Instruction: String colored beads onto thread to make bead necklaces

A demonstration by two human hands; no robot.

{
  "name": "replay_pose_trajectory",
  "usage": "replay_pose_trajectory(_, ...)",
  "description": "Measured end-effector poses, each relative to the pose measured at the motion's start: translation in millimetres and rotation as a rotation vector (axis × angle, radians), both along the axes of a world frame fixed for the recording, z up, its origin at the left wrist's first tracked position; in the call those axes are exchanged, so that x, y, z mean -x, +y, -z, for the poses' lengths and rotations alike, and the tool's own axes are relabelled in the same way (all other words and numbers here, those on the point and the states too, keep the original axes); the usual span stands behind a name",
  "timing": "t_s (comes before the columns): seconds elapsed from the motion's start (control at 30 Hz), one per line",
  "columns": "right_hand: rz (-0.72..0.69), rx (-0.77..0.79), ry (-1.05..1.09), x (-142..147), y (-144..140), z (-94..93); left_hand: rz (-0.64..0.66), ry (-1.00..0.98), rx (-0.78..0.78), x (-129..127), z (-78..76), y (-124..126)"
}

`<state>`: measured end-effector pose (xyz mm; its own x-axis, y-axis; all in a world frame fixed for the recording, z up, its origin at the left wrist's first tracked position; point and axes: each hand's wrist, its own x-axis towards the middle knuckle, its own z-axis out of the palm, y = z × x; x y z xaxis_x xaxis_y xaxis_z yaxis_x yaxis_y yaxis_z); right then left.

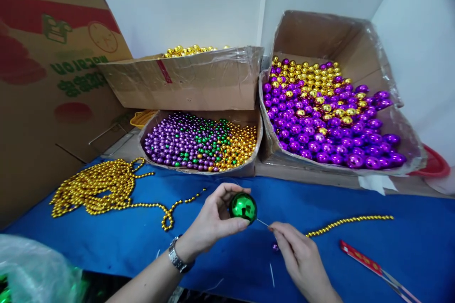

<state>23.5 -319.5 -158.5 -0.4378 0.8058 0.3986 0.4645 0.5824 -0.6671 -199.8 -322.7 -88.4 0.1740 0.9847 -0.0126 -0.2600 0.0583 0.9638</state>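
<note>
Three cardboard boxes stand at the back of the bench point(106, 241), which is covered in blue cloth. The low box in the middle point(249, 168) holds small beads sorted in patches: purple on the left, green in the centre, gold on the right. Behind and above it, a second box point(199, 80) shows a heap of gold beads over its rim. The large box on the right point(355, 38), lined with clear film, is tilted toward the viewer and holds bigger purple balls with gold ones mixed in toward the back.

The left hand point(209, 222), a metal watch point(177, 256) at its wrist, is clamped on a shiny green ball point(243, 206), thumb below and fingers above, over the near middle of the bench. A thin needle point(263, 222) sticks out of the ball, its long axis running down and to the right toward the right hand point(302, 258), whose fingertips are pinched together on its far end. A strand of gold beads point(351, 221) trails away rightward from that hand. A small purple bead point(275, 247) lies just beside it.

A pile of gold bead chain point(95, 189) lies on the left. A red-handled tool point(369, 262) lies at the right. White walls meet in a corner behind; a printed carton point(46, 80) leans at the left.
</note>
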Motion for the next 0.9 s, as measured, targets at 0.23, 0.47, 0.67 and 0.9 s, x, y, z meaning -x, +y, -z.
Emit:
replay_pose_trajectory(0.23, -0.003, 0.065, 0.018, 0.1, -0.8, 1.7, -0.015, 0.022, -0.004, -0.3, -1.0, -0.2)
replay_pose_trajectory(0.47, -0.003, 0.037, 0.003, 2.2, -0.3, 2.5, -0.022, 0.001, -0.002, 1.5, -0.6, 1.4)
replay_pose_trajectory(0.67, -0.016, 0.034, 0.0, 3.1, 0.5, 2.7, 0.0, -0.023, -0.001, 3.0, 3.0, 1.6)
replay_pose_trajectory(0.9, -0.003, 0.043, 0.029, 5.0, 0.9, -2.8, 0.009, 0.021, -0.039, 4.4, 1.9, 2.4)
